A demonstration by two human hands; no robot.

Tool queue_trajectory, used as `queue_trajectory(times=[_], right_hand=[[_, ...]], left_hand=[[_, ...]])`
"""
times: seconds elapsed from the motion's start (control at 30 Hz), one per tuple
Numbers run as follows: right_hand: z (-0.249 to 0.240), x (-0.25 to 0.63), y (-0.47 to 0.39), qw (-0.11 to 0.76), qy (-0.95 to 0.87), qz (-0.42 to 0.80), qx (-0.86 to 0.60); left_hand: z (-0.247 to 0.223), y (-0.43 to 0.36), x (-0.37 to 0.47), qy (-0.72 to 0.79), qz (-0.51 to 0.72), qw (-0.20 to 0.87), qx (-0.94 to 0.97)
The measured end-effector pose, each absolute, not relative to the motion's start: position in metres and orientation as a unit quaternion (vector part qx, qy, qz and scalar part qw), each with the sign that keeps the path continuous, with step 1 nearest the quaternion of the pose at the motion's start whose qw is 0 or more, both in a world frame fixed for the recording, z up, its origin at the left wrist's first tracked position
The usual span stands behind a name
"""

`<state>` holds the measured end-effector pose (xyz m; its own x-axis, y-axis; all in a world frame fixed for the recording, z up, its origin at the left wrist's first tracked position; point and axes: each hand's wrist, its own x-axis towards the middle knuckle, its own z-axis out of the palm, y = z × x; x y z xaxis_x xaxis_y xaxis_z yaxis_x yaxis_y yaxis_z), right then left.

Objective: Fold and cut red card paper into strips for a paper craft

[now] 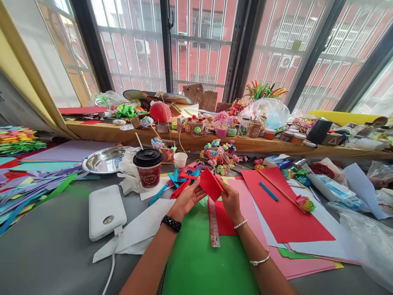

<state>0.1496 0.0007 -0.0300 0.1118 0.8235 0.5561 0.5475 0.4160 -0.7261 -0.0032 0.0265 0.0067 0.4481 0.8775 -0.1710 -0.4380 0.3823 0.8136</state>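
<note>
- Head view: the red paper piece (210, 184) is raised between both hands, above the far end of the green sheet (211, 266). The green sheet lies on the counter (61, 262) and runs toward its near edge.
- Left hand (188, 200): palm upturned, thumb at the left side of the red paper piece, fingers spread beneath. This appears to be a light, supporting hold.
- Right hand (231, 198): fingers drawn into a narrow pinch on the right side of the piece. Whether the layers align there cannot be told.
- Steadying: thin paper tends to bow between two holds. Support with the left hand; make fine adjustments with the right.
- Alignment: match edges and corners before pressing any crease; a small offset would probably skew the fold.
- Backing: for a sharp crease, the bare green sheet should give firmer support than the air.
- Tool: the patterned ruler (214, 231) lies on the green sheet, beside the lower red sheet (225, 221). Its straight edge could serve to smooth a crease.
</note>
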Motion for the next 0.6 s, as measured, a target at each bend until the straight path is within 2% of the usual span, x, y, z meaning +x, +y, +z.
queue_trajectory(times=[0.17,0.3,0.47,0.6], right_hand=[[-0.03,0.147,0.0,0.451,-0.729,0.075,-0.509],[-0.031,0.143,-0.001,0.421,-0.759,0.086,-0.489],[-0.019,0.145,-0.011,0.412,-0.762,0.183,-0.465],[-0.005,0.152,-0.019,0.461,-0.721,0.32,-0.405]], left_hand=[[0.002,0.03,0.003,0.313,0.452,0.731,0.404],[-0.006,0.032,0.005,0.343,0.484,0.691,0.413],[-0.007,0.03,0.002,0.36,0.484,0.679,0.418],[-0.005,0.028,-0.002,0.337,0.462,0.686,0.45]])
